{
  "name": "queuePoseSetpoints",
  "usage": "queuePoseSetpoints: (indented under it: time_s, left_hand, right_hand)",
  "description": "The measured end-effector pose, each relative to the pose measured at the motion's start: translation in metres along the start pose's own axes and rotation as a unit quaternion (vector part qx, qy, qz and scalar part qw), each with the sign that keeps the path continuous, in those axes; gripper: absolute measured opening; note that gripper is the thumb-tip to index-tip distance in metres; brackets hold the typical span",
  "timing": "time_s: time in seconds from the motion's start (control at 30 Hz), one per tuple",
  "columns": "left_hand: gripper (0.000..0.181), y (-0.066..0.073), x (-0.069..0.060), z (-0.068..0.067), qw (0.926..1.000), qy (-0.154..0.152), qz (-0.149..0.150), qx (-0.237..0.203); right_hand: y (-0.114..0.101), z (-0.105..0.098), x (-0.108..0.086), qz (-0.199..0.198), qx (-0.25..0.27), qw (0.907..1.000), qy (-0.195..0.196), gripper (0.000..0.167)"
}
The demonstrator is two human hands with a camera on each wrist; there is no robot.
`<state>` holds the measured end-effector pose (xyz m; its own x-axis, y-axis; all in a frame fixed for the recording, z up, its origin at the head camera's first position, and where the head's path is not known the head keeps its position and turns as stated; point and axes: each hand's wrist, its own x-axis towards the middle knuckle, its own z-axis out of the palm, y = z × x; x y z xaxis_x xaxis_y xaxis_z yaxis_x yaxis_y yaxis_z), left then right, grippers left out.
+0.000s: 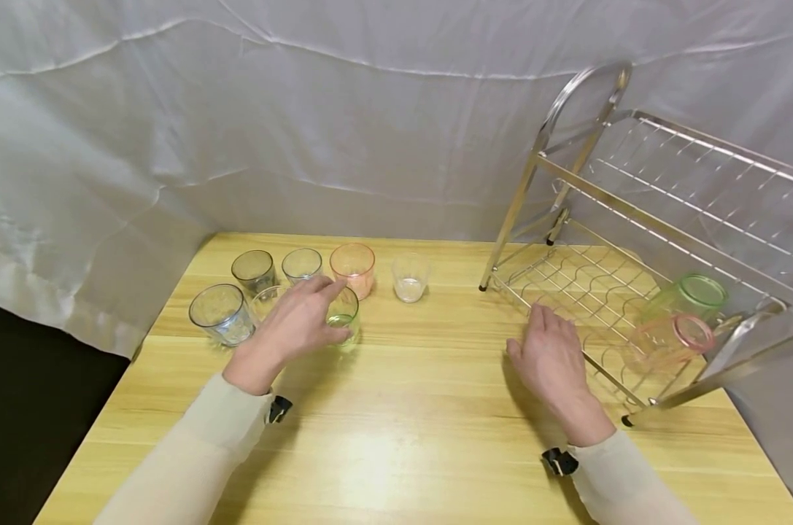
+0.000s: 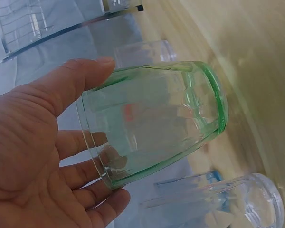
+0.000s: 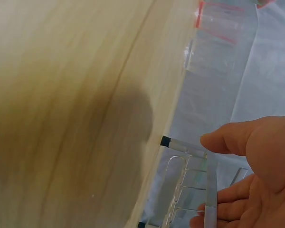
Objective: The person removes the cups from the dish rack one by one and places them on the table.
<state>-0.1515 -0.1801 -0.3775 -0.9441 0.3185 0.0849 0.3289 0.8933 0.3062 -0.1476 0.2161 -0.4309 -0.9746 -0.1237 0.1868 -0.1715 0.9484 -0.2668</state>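
Note:
My left hand (image 1: pixel 298 321) reaches over a light green glass (image 1: pixel 343 317) among the cups at the left. In the left wrist view, the thumb lies along one side of the green glass (image 2: pixel 152 123) and the fingers curve round the other, near its rim. My right hand (image 1: pixel 550 357) is beside the lower front rail of a metal two-tier rack (image 1: pixel 514 211), its fingers loosely extended. In the right wrist view, a rack bar (image 3: pixel 211 185) crosses in front of the fingers; contact cannot be told. That hand holds nothing.
Around the left hand stand a blue-tinted glass (image 1: pixel 222 317), a grey glass (image 1: pixel 254 273), a blue-rimmed glass (image 1: pixel 302 264), a pink glass (image 1: pixel 353 270) and a clear glass (image 1: pixel 410 278). Another green glass (image 1: pixel 688 299) and a pink glass (image 1: pixel 672 343) lie on the rack's lower tier.

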Motion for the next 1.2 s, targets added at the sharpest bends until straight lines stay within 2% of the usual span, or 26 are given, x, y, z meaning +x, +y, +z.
queuePoseSetpoints:
  time_s: [0.3, 0.73, 0.97, 1.2]
  left_hand:
    - [0.091, 0.001, 0.001, 0.008, 0.9998, -0.011, -0.015, 0.001]
    - [0.092, -0.002, 0.003, 0.014, 0.9997, -0.013, -0.021, -0.001]
    - [0.097, -0.004, 0.005, 0.010, 0.9991, -0.032, -0.026, -0.009]
    - [0.098, -0.008, 0.002, 0.004, 0.9989, -0.045, -0.008, 0.008]
  right_hand:
    - [0.000, 0.002, 0.000, -0.008, -0.003, 0.9998, 0.017, 0.074]
    - [0.001, 0.002, -0.001, -0.002, -0.003, 0.9999, 0.010, 0.074]
    - [0.001, 0.003, -0.001, -0.006, -0.001, 0.9998, 0.018, 0.074]
    - [0.002, 0.005, -0.001, -0.013, -0.001, 0.9993, 0.034, 0.072]
